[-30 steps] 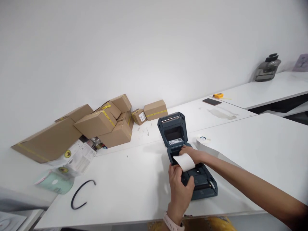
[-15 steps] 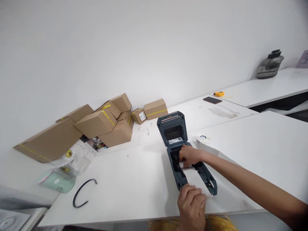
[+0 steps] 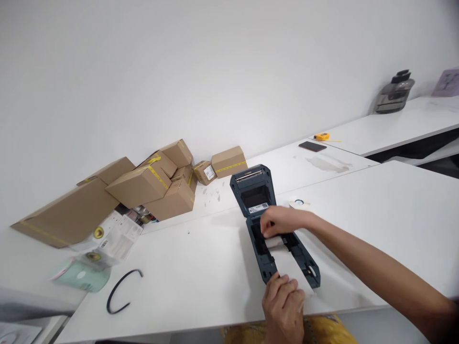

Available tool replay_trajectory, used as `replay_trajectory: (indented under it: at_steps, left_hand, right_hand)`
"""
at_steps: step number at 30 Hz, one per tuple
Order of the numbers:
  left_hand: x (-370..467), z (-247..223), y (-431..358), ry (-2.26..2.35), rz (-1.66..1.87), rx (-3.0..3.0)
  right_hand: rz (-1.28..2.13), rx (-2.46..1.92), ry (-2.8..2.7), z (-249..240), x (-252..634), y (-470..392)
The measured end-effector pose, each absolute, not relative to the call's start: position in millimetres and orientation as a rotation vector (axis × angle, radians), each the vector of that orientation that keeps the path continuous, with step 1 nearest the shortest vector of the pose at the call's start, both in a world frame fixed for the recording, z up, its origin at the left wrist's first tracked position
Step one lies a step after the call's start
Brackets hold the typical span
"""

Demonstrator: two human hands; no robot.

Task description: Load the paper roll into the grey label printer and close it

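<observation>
A dark grey-blue label printer (image 3: pixel 252 241) lies on the white table with its lid (image 3: pixel 254 191) swung up. From its inner bay a white label strip (image 3: pixel 289 265) runs over the front edge toward me. My left hand (image 3: pixel 284 303) grips the strip's near end, fingers curled round it at the printer's front. Over the bay is my right hand (image 3: pixel 281 220), its fingers bent closed and pointing down just behind the strip's inner end. What those fingertips hold, if anything, is hidden.
Cardboard boxes (image 3: pixel 143 186) are heaped against the wall on the left, above printed packaging and a mint-green package (image 3: pixel 84 275). A black curved band (image 3: pixel 120 291) lies front left. Behind my right arm are a small white roll (image 3: pixel 297 203), a phone (image 3: pixel 312 146), a yellow tape measure (image 3: pixel 322 137) and a jug (image 3: pixel 395 93).
My right hand has risen slightly out of the printer bay, uncovering more of the strip's inner end. My left hand stays on the near end. The view has shifted slightly.
</observation>
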State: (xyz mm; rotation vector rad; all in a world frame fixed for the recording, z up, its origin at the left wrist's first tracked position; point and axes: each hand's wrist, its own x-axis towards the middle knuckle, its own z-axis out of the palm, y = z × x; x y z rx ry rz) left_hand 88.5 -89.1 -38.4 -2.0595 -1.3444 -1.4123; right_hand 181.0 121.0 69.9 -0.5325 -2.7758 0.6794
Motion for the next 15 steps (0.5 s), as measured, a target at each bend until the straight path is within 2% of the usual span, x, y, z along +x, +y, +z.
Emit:
replay_trajectory:
  at_steps: [4,7,11,15]
  left_hand:
    - [88,-41,-92,-1.34,-1.392,-2.064]
    - [87,-44,-95,-1.349,-1.369,-2.069]
    - [87,-47,-100,-1.33,-1.328,-2.076]
    - [93,-43,-105,-1.379,-1.346,-1.992]
  right_hand:
    - [0.553,-0.665,-2.261,118,184,139]
    - [0.489,-0.756,-1.891,136,173,161]
    - [0.58,-0.774,-1.826,136,166,167]
    - [0.603,-0.676,-1.807,121,188,123]
